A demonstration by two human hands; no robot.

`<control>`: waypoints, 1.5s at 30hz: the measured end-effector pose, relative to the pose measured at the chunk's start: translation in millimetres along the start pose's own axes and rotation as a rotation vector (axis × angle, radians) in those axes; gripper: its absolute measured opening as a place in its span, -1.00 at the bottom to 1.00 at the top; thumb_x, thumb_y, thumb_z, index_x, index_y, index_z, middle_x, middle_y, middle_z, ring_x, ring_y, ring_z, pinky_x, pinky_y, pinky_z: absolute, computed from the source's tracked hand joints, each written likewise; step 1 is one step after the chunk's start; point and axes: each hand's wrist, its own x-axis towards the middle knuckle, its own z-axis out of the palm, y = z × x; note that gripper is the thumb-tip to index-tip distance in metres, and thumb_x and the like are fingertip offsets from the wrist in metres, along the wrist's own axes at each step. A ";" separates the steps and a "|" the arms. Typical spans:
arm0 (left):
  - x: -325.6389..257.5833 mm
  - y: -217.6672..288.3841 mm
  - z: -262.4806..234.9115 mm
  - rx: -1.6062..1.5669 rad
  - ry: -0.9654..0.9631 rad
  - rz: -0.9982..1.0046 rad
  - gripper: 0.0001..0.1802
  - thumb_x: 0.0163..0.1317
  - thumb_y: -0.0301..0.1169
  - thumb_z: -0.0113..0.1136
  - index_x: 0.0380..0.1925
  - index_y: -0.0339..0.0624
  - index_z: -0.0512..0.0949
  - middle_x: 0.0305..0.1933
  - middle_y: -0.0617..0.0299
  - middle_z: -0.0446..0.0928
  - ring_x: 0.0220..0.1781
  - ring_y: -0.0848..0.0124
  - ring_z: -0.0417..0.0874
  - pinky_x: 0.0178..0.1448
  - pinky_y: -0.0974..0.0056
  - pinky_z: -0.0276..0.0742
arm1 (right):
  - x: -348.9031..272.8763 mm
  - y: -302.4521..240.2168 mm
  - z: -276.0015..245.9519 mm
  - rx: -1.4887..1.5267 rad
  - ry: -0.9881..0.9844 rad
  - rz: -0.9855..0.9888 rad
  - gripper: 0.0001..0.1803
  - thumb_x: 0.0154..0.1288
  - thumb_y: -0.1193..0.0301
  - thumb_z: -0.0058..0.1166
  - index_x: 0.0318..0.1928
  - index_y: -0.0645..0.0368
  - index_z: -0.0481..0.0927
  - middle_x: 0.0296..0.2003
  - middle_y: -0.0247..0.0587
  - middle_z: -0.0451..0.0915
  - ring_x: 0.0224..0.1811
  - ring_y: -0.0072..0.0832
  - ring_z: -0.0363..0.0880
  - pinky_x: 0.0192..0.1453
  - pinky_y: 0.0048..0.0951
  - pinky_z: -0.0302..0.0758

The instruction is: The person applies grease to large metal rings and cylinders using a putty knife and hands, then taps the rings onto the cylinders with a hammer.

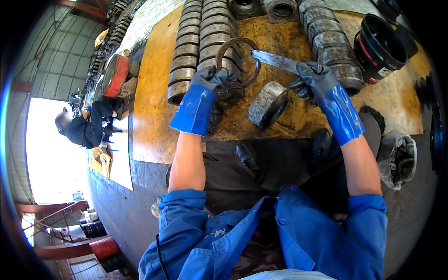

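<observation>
Two gloved hands in play, one ring between them. Left to right:

Far left of frame: second person (84,128) in dark clothes, low down by the bright doorway (51,154), apart from this work. Red-banded metal ring (114,76) upper left, just off the yellow-brown board (151,98).

Upper centre-left: two rows of metal collars (187,49) lined up side by side on the board.

In front of them, left hand (215,79), black glove with blue cuff: fingers closed round the lower left of a thin brown ring (237,41). Ring is held up clear of the board, upper centre. Could be more than one layer; can't tell.

Centre: one loose collar (267,105) on the board, tilted, below the gap between the hands.

Flat grey blade (277,61) spans that gap, tip at the ring's right edge. Contact or just overlap, can't tell. Right hand (316,80) pinches its near end, other fingers curled.

Upper right: another collar row (326,39), then black bucket (380,49).

Progress, my read: mid-job on this ring. Tool is at it, but no stretch looks different from the rest, so can't call any part finished. Ring sits on none of the collars. Whether the lined-up ones are done: can't tell.
</observation>
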 end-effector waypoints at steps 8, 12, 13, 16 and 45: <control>11.7 -11.9 11.3 0.558 0.025 0.148 -0.71 0.19 -0.21 0.28 -0.32 -0.25 0.66 -0.49 0.28 0.58 -0.50 0.53 0.47 -0.40 0.35 0.39 | -4.6 14.8 3.4 -0.217 -0.040 -0.443 -0.72 0.33 0.21 0.12 -0.11 0.13 0.64 -0.45 -0.23 0.65 -0.42 -0.53 0.65 -0.41 -0.46 0.53; 4.1 -7.2 20.5 0.620 0.067 0.233 -0.72 0.22 -0.24 0.24 -0.33 -0.28 0.65 -0.46 0.27 0.61 -0.49 0.53 0.50 -0.39 0.36 0.42 | -12.1 14.8 8.3 -0.625 -0.014 -0.711 -0.78 0.27 0.28 0.18 -0.10 0.01 0.65 -0.33 -0.23 0.65 -0.25 -0.45 0.65 -0.22 -0.46 0.55; 6.3 -9.4 20.4 0.491 0.048 0.175 -0.73 0.24 -0.25 0.23 -0.32 -0.28 0.65 -0.44 0.26 0.62 -0.47 0.53 0.52 -0.37 0.37 0.44 | -13.6 18.8 9.0 -0.683 0.008 -0.844 -0.79 0.26 0.29 0.18 -0.11 0.00 0.66 -0.30 -0.24 0.65 -0.24 -0.45 0.65 -0.21 -0.47 0.55; 8.3 -11.7 2.0 0.155 0.032 0.059 -0.73 0.27 -0.27 0.19 -0.27 -0.29 0.64 -0.38 0.24 0.65 -0.41 0.53 0.58 -0.30 0.39 0.49 | -9.4 17.8 8.9 -0.382 -0.071 -0.499 -0.75 0.30 0.24 0.15 -0.08 0.05 0.65 -0.40 -0.23 0.68 -0.34 -0.56 0.66 -0.27 -0.47 0.58; 10.2 -18.7 0.1 0.297 0.021 0.194 -0.69 0.21 -0.25 0.26 -0.20 -0.28 0.63 -0.41 0.31 0.60 -0.40 0.58 0.51 -0.31 0.43 0.44 | -4.9 8.7 -8.8 0.121 -0.014 -0.226 -0.51 0.32 0.04 0.08 -0.02 0.24 0.55 -0.43 -0.15 0.70 -0.70 -0.62 0.51 -0.71 -0.61 0.38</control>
